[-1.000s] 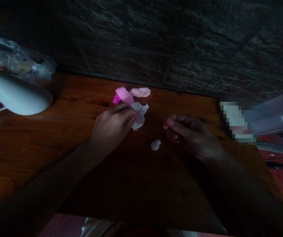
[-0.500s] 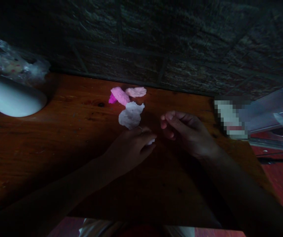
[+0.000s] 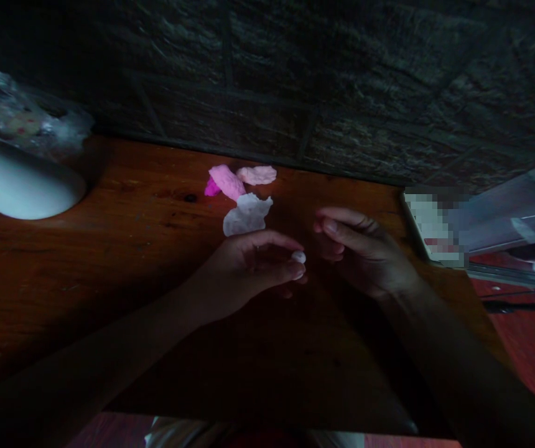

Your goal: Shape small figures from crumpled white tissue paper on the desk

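Observation:
My left hand (image 3: 253, 267) is raised a little over the wooden table (image 3: 122, 249), pinching a small white lump of clay (image 3: 298, 256) between thumb and fingertips. My right hand (image 3: 358, 249) hovers just to its right with fingers curled loosely inward; nothing shows in it. Behind the left hand lie flattened clay pieces: a white one (image 3: 247, 213), a pink one (image 3: 227, 180), a pale pink one (image 3: 257, 175) and a small magenta bit (image 3: 211, 187).
A white lamp head (image 3: 20, 183) juts in at the left, with a crumpled plastic bag (image 3: 20, 118) behind it. A dark stone-patterned wall (image 3: 295, 81) runs along the table's back. A blurred-out item (image 3: 433, 227) and clear plastic packaging (image 3: 514, 218) lie at the right.
My left hand left the clay pieces at the back, came toward me, picked the small white lump off the table and lifted it. My right hand barely moved.

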Motion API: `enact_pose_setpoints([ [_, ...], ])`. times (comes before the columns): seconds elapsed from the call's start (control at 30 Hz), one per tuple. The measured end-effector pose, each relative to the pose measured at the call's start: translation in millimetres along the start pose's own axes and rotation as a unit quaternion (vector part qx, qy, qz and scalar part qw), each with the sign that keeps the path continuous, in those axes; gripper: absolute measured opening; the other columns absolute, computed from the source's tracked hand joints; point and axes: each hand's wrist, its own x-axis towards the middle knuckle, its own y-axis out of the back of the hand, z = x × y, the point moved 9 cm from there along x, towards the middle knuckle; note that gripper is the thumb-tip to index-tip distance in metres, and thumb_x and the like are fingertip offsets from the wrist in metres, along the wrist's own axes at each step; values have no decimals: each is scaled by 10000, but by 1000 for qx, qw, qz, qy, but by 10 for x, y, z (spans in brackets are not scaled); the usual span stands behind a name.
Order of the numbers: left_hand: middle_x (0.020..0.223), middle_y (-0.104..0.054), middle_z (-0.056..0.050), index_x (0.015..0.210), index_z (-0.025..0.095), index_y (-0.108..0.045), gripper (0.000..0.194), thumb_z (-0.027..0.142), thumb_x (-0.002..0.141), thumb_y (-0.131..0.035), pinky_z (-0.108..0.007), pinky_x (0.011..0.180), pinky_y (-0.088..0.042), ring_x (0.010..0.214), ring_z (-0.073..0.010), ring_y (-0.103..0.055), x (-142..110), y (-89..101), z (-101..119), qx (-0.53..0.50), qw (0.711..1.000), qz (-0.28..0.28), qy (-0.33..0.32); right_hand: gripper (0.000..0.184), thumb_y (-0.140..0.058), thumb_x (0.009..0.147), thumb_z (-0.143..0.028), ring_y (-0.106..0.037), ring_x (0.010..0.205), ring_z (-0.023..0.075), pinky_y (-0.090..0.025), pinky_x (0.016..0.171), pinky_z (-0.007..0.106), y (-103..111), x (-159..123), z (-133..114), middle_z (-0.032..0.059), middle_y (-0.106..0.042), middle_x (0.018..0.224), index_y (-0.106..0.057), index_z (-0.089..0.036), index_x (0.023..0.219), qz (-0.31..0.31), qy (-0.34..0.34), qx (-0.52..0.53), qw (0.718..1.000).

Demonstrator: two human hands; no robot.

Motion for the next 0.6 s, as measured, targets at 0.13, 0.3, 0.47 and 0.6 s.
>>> enact_pose_setpoints([
  [0.13, 874, -779, -17, 1026, 171, -713, 219, 226, 840, -816, -231, 643, -611, 860, -184, -784, -18, 0, 31, -1, 1000, -1, -7, 203, -907, 735, -303, -401, 532, 44, -342, 485, 184, -17, -13, 42, -25, -808, 859, -861, -356, 925, -16, -14, 0, 1000],
  [0.3, 873, -783, -25, 1021, 172, -706, 201, 189, 837, -784, -266, 652, -619, 848, -195, -789, -25, 13, 46, 23, 1000, 10, -15, 241, -864, 758, -261, -365, 531, 56, -344, 482, 191, -18, -30, 72, -27, -828, 960, -849, -360, 977, -13, -48, -1, 999],
  [0.47, 876, -782, -33, 1017, 177, -708, 217, 227, 825, -796, -288, 646, -624, 855, -211, -789, -7, 33, 22, 37, 999, 11, -29, 302, -871, 699, -231, -284, 505, 64, -331, 470, 207, -27, -24, 60, -52, -814, 914, -837, -374, 963, -11, -66, 14, 998],
  [0.6, 884, -790, -37, 1027, 180, -714, 223, 242, 831, -798, -291, 653, -627, 859, -212, -789, -2, 41, -1, 36, 999, 8, -27, 316, -914, 656, -237, -261, 481, 45, -327, 471, 202, -44, -32, 74, -70, -781, 820, -839, -359, 938, -18, -79, 34, 996],
])
